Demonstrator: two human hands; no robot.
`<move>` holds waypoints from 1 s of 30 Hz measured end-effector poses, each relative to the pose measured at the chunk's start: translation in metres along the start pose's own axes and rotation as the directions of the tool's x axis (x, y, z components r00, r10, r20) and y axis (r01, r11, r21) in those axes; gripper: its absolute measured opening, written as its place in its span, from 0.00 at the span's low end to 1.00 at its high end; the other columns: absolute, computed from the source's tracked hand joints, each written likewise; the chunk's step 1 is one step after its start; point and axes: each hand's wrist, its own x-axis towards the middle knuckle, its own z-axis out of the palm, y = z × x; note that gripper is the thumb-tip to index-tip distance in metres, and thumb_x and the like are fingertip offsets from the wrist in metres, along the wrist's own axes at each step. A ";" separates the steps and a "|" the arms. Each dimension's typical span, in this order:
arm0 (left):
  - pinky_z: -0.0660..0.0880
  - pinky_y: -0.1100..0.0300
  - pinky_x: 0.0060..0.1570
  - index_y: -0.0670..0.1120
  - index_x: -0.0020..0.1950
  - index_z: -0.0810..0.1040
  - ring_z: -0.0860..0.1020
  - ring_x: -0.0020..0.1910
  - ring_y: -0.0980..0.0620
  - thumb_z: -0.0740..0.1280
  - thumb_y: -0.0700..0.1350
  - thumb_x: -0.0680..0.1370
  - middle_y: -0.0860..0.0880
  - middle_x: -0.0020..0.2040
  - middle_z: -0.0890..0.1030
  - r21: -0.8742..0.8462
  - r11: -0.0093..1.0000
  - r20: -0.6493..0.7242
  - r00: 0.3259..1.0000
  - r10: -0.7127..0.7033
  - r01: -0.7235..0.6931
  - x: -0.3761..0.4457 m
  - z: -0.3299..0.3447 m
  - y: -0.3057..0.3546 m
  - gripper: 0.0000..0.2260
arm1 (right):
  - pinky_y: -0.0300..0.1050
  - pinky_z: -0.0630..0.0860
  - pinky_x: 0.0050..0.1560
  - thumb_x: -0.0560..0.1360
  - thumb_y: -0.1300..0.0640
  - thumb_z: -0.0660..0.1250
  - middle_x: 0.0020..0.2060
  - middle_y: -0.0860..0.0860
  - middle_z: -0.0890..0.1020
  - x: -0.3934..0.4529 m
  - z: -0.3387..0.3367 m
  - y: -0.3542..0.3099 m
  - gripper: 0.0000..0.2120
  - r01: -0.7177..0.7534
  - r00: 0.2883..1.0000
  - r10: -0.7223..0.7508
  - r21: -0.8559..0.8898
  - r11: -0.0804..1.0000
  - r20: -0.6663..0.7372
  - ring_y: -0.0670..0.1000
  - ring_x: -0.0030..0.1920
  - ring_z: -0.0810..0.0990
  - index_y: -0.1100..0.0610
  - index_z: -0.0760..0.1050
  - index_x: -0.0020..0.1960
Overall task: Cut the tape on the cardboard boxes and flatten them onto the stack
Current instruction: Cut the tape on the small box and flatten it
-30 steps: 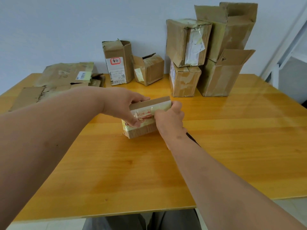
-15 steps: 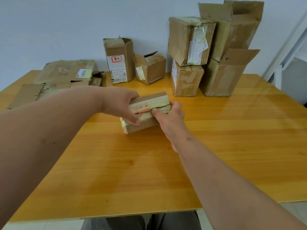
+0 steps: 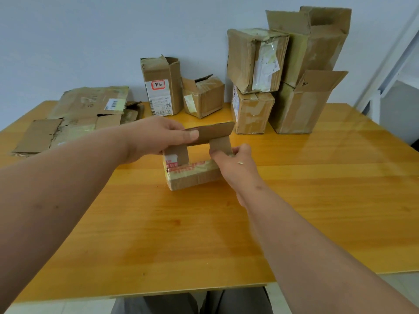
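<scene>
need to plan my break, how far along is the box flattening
Done: a few flattened boxes lie stacked at the table's far left. In hand: the small taped box is open, left hand pinching its raised flap, right hand pinching a side flap. Left: six unflattened boxes along the wall.

Scene was bright, evenly lit with soft daylight, apparently from the right. Glossy table (image 3: 328,200) showed pale glare at its far right part and faint box reflections. Shadows were soft and weak under the forearms. Wide-angle distortion stretched the arms at the lower corners. Right hand (image 3: 233,162) was slightly motion-blurred; the background stayed reasonably sharp.
</scene>
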 end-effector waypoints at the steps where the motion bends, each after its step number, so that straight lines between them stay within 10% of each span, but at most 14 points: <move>1: 0.76 0.50 0.58 0.47 0.55 0.79 0.79 0.54 0.48 0.65 0.65 0.67 0.46 0.52 0.81 -0.086 0.996 -0.014 0.999 -0.036 0.035 -0.002 -0.001 0.001 0.27 | 0.61 0.68 0.64 0.70 0.37 0.67 0.45 0.46 0.75 -0.001 -0.003 0.002 0.17 0.011 1.000 -0.011 -0.001 1.000 0.007 0.50 0.48 0.75 0.45 0.63 0.46; 6: 0.76 0.48 0.59 0.44 0.50 0.78 0.79 0.55 0.47 0.68 0.61 0.69 0.44 0.53 0.81 -0.196 0.975 -0.054 0.991 -0.120 0.107 -0.004 -0.001 0.005 0.22 | 0.43 0.72 0.48 0.73 0.53 0.72 0.52 0.47 0.76 -0.013 -0.020 0.005 0.22 0.010 0.982 -0.031 0.117 0.993 0.185 0.48 0.51 0.74 0.49 0.66 0.64; 11: 0.77 0.47 0.59 0.45 0.49 0.76 0.79 0.55 0.46 0.68 0.58 0.73 0.43 0.52 0.81 -0.231 0.965 -0.069 0.988 -0.141 0.122 -0.003 0.001 0.008 0.17 | 0.46 0.71 0.54 0.72 0.67 0.71 0.63 0.51 0.75 -0.019 -0.035 0.011 0.36 0.024 0.955 -0.033 0.034 0.999 0.296 0.54 0.60 0.74 0.49 0.62 0.74; 21: 0.80 0.50 0.52 0.46 0.53 0.78 0.78 0.54 0.47 0.63 0.63 0.75 0.45 0.54 0.80 0.072 0.988 -0.101 0.987 -0.129 0.136 -0.006 0.002 0.013 0.21 | 0.51 0.76 0.47 0.75 0.39 0.65 0.36 0.46 0.70 -0.018 -0.017 -0.020 0.19 0.204 0.971 -0.236 -0.658 0.725 0.041 0.53 0.45 0.75 0.52 0.65 0.50; 30: 0.73 0.58 0.36 0.46 0.56 0.73 0.75 0.39 0.52 0.67 0.57 0.76 0.48 0.41 0.76 0.484 0.868 -0.413 0.903 0.116 0.110 -0.009 0.012 0.028 0.17 | 0.45 0.62 0.34 0.82 0.51 0.56 0.33 0.51 0.71 -0.021 -0.032 -0.019 0.18 0.132 0.989 -0.115 -0.205 0.970 0.094 0.53 0.34 0.68 0.55 0.70 0.36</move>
